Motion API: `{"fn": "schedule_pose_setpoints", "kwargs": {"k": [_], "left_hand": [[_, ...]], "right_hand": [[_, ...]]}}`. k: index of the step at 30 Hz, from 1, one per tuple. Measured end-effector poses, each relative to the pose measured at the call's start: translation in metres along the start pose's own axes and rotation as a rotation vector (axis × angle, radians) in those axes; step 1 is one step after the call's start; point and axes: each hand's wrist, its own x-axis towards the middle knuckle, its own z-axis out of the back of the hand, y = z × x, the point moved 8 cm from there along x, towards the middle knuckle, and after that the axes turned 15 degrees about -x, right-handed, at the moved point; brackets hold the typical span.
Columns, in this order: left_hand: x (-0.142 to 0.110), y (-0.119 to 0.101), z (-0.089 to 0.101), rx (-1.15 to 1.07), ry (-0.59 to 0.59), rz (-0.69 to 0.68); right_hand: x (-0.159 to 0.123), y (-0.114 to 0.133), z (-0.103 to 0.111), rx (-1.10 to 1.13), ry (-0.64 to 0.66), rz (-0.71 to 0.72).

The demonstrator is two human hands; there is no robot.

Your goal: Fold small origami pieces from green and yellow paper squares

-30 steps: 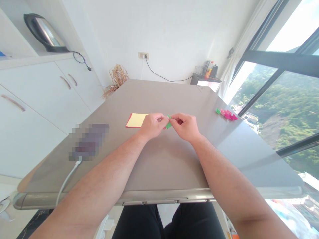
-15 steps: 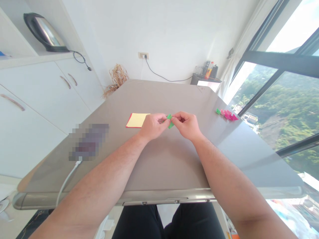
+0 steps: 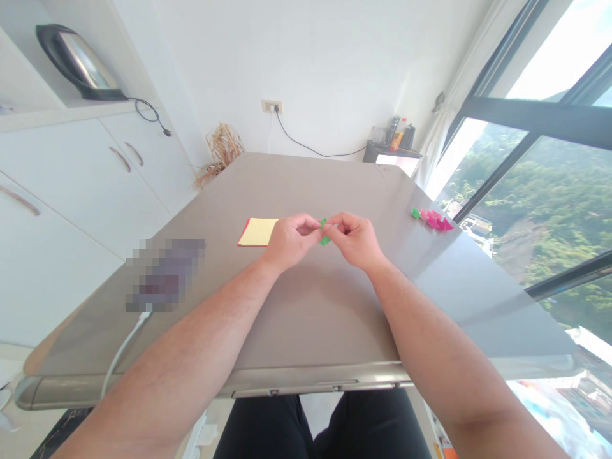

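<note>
Over the middle of the grey table [image 3: 306, 319], my left hand [image 3: 289, 240] and my right hand [image 3: 354, 239] meet with fingers pinched on a small folded green paper piece [image 3: 324, 232]. Only its green tips show between the fingertips. Just left of my left hand lies a stack of yellow paper sheets with a red edge [image 3: 255, 231], flat on the table.
A row of small folded pink and green paper pieces [image 3: 433, 218] lies near the table's right edge by the window. A blurred object with a white cable [image 3: 122, 350] lies at front left. White cabinets and a kettle [image 3: 79, 60] stand to the left.
Both hands stayed together on the green piece, with only slight finger movement; the piece turned a little. The view shifted slightly.
</note>
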Motion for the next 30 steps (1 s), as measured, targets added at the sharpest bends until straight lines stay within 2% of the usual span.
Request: {"fn": "schedule_pose_setpoints", "kwargs": {"k": [4, 9, 13, 18, 21, 24, 27, 30], "left_hand": [[-0.001, 0.002, -0.002, -0.007, -0.002, 0.010], [-0.001, 0.006, 0.000, -0.138, -0.080, 0.028], [-0.002, 0.013, 0.000, -0.323, -0.147, 0.135], [-0.004, 0.016, -0.007, -0.500, -0.157, 0.243], [-0.004, 0.010, -0.006, -0.472, -0.162, 0.169], [-0.005, -0.002, -0.003, -0.282, -0.176, 0.022], [-0.009, -0.012, -0.004, -0.114, -0.179, -0.067], [-0.012, -0.018, -0.004, -0.044, -0.182, -0.110]], "right_hand": [[0.001, -0.003, -0.001, -0.013, -0.011, -0.012], [0.001, -0.008, -0.004, -0.058, -0.062, -0.043], [-0.001, -0.009, -0.004, -0.063, -0.100, -0.059], [-0.002, -0.010, -0.004, 0.019, -0.095, -0.079], [-0.002, -0.011, -0.006, 0.155, -0.081, -0.100], [-0.002, -0.010, -0.008, 0.270, -0.074, -0.108], [-0.001, -0.011, -0.006, 0.317, -0.104, -0.103], [0.001, -0.013, -0.004, 0.331, -0.110, -0.103]]}}
